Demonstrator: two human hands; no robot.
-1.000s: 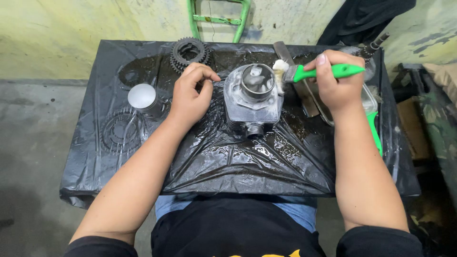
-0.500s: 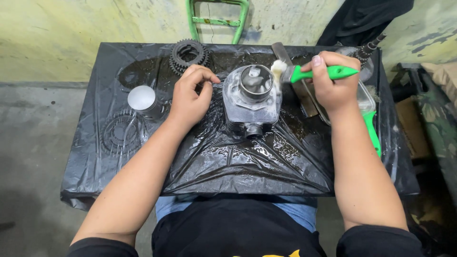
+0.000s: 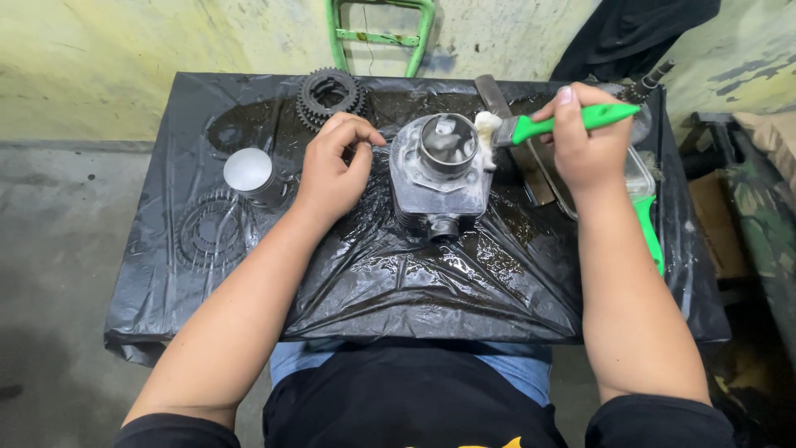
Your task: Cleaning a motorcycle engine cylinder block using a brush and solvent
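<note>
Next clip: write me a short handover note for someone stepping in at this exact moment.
Right hand grips a green-handled brush, bristles on the right edge of the metal engine cylinder.
Left hand steadies the cylinder's left side.
The cylinder sits mid-table on wet black plastic sheet; gear stack behind, piston left.
Done: cylinder looks wet and partly brushed.
Left: probably the remaining faces.

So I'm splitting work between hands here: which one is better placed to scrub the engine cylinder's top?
Likely the right hand: it grips the green brush, bristles touching the engine cylinder. The left hand rests at its side.
</note>
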